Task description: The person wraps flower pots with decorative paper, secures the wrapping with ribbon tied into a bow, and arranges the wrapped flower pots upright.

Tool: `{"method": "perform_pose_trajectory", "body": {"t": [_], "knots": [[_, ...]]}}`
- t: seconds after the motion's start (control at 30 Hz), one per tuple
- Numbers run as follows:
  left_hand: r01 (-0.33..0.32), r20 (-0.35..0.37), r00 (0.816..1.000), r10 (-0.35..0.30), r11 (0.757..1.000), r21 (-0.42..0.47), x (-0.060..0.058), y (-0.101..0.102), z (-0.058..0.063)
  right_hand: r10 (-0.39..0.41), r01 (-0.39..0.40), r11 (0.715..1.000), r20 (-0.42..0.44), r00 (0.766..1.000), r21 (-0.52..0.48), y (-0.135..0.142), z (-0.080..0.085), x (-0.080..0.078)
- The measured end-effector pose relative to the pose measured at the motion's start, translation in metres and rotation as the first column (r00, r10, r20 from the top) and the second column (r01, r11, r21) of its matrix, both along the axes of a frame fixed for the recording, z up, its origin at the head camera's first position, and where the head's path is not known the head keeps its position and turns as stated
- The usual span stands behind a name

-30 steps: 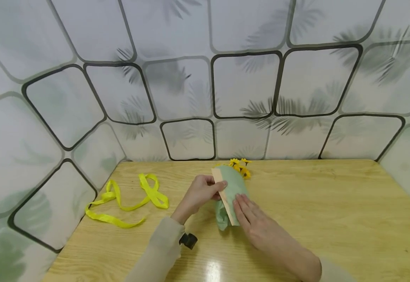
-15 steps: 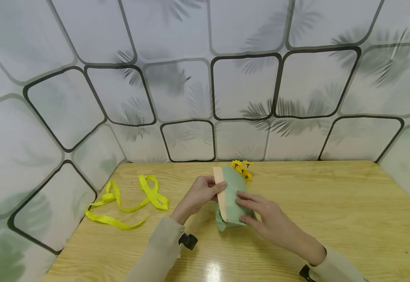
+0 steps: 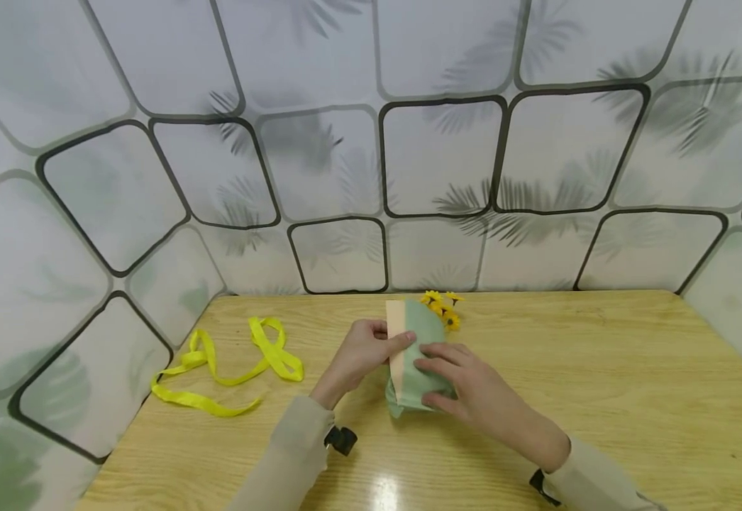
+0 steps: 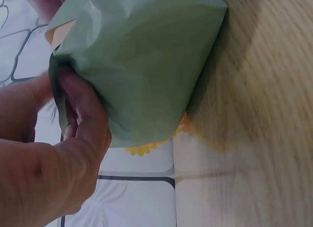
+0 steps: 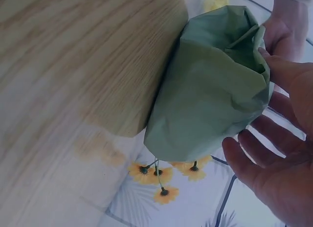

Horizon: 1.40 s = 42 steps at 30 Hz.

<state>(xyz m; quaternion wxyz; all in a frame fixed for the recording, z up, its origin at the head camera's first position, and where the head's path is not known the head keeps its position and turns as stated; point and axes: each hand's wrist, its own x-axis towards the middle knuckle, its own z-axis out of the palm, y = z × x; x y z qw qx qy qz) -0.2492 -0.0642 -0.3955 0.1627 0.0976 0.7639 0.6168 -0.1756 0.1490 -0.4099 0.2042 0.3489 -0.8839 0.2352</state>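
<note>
Left-hand grip (image 3: 367,353): pinching the wrapping near the centre of the head view; thumb on the outer face, fingers behind the edge. Left wrist view, at left: fingers tucked into a fold.
Right-hand grip (image 3: 476,387): released; fingers loosely spread and laid on the wrapping's right side, not closed round it.
Green wrapping paper (image 3: 412,383): on the surface between the hands, just below and right of centre in the head view. Left edge held in the left-hand grip; the bulk extends rightward from it, under the right fingers.
Pale strip (image 3: 395,317): runs down the paper's left edge, passing under the left thumb.
Yellow flowers (image 3: 451,321): contents of the wrapping; heads protrude at its upper right in the head view. Dark centres and thin stems show at lower middle of the right wrist view; the rest is hidden by paper.
Near end of wrapping: crumpled, with a shadowed hollow at upper right of the right wrist view; interior cannot be made out.
Yellow ribbon (image 3: 274,354): loosely looped at left of the frame, well apart from both hands.
Surface (image 3: 588,397): light wood grain, across the lower frame.
Backdrop (image 3: 444,160): rounded squares and leaf prints, upper frame.
</note>
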Motion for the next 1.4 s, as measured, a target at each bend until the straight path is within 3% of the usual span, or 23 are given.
{"method": "perform_pose_trajectory", "body": {"t": [0.37, 0.47, 0.53, 0.57, 0.63, 0.67, 0.73, 0.8, 0.87, 0.93, 1.03, 1.13, 1.27, 1.4], "knots": [[-0.059, 0.068, 0.996, 0.058, 0.998, 0.025, 0.003, 0.003, 0.002, 0.172, -0.169, 0.977, 0.01, 0.985, -0.132, 0.012, -0.004, -0.011], [-0.112, 0.004, 0.994, 0.113, 0.992, -0.066, 0.007, 0.001, 0.002, 0.199, -0.199, 0.971, -0.013, 0.98, -0.136, 0.012, -0.005, -0.015], [-0.176, -0.113, 0.981, 0.159, 0.972, -0.154, 0.011, -0.002, 0.002, 0.2, -0.203, 0.971, -0.036, 0.979, -0.128, 0.011, -0.005, -0.016], [-0.211, -0.202, 0.964, 0.172, 0.959, -0.192, 0.014, -0.004, 0.002, 0.197, -0.2, 0.972, -0.039, 0.98, -0.122, 0.01, -0.005, -0.016], [-0.24, -0.404, 0.907, 0.122, 0.936, -0.257, 0.019, -0.009, 0.004, 0.197, -0.201, 0.973, -0.042, 0.979, -0.114, 0.008, -0.004, -0.016], [-0.217, -0.488, 0.871, 0.061, 0.937, -0.272, 0.022, -0.012, 0.005, 0.197, -0.2, 0.973, -0.039, 0.98, -0.113, 0.008, -0.004, -0.016], [-0.118, -0.615, 0.781, -0.107, 0.942, -0.314, 0.027, -0.018, 0.006, 0.194, -0.196, 0.974, -0.03, 0.981, -0.112, 0.008, -0.003, -0.016], [0.025, -0.654, 0.699, -0.289, 0.924, -0.382, 0.032, -0.023, 0.006, 0.193, -0.195, 0.974, -0.03, 0.981, -0.112, 0.009, -0.003, -0.016], [0.132, -0.642, 0.652, -0.404, 0.894, -0.429, 0.035, -0.025, 0.006, 0.196, -0.195, 0.974, -0.008, 0.981, -0.118, 0.011, -0.002, -0.016], [0.154, -0.649, 0.61, -0.454, 0.872, -0.465, 0.037, -0.026, 0.004, 0.211, -0.203, 0.971, 0.052, 0.976, -0.127, 0.014, -0.001, -0.017], [0.121, -0.673, 0.58, -0.458, 0.866, -0.485, 0.036, -0.026, 0.001, 0.248, -0.227, 0.965, 0.185, 0.951, -0.131, 0.022, 0.002, -0.02], [0.104, -0.682, 0.578, -0.448, 0.87, -0.483, 0.036, -0.026, -0.002, 0.279, -0.25, 0.959, 0.288, 0.916, -0.133, 0.03, 0.004, -0.021], [0.116, -0.685, 0.595, -0.419, 0.889, -0.443, 0.037, -0.023, -0.007, 0.303, -0.263, 0.95, 0.293, 0.907, -0.169, 0.031, 0.0, -0.022], [0.106, -0.695, 0.599, -0.398, 0.899, -0.424, 0.036, -0.021, -0.011, 0.285, -0.248, 0.95, 0.209, 0.935, -0.189, 0.023, -0.005, -0.022]]}}
